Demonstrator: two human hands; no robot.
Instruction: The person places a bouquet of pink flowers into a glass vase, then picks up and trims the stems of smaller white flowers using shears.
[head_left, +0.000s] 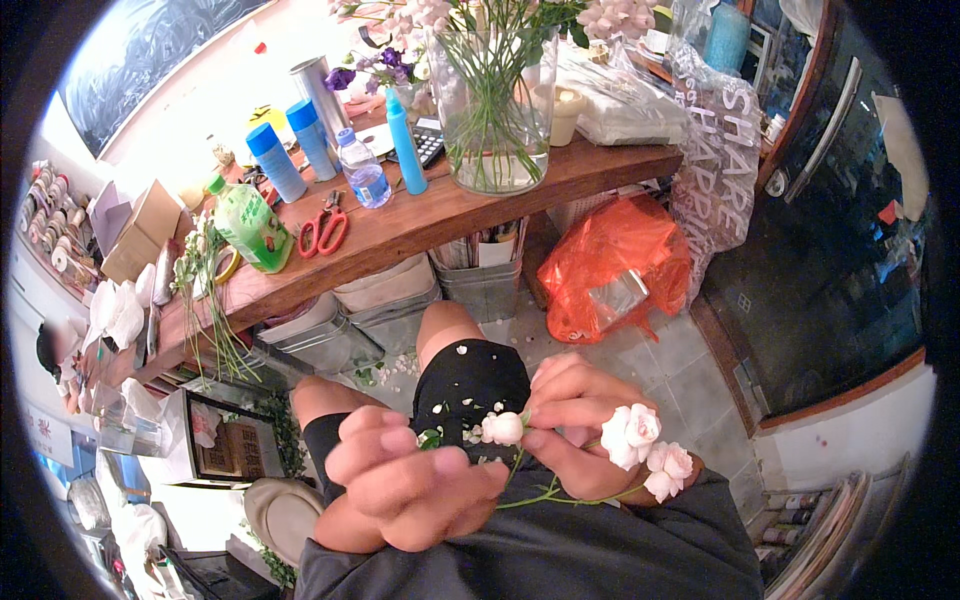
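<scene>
My right hand (592, 420) pinches the base of a pale pink rosebud (502, 428) between thumb and fingers. The bud belongs to a spray rose with a thin green stem (547, 495). Two opened blooms, one pale pink rose (631, 436) and another rose (668, 470), stand over the right wrist. My left hand (416, 480) is curled and blurred, left of the bud. The stem runs out of sight at its lower edge, so whether the fingers grip it is hidden. Loose petals (472, 435) lie on the black shorts (469, 382) below.
A wooden table (420, 225) ahead bears red-handled scissors (324, 231), a green bottle (251, 229), spray cans (276, 161) and a glass vase of stems (495, 112). Metal bins (480, 285) stand beneath it, beside a red plastic bag (615, 262). Another person (64, 349) is far left.
</scene>
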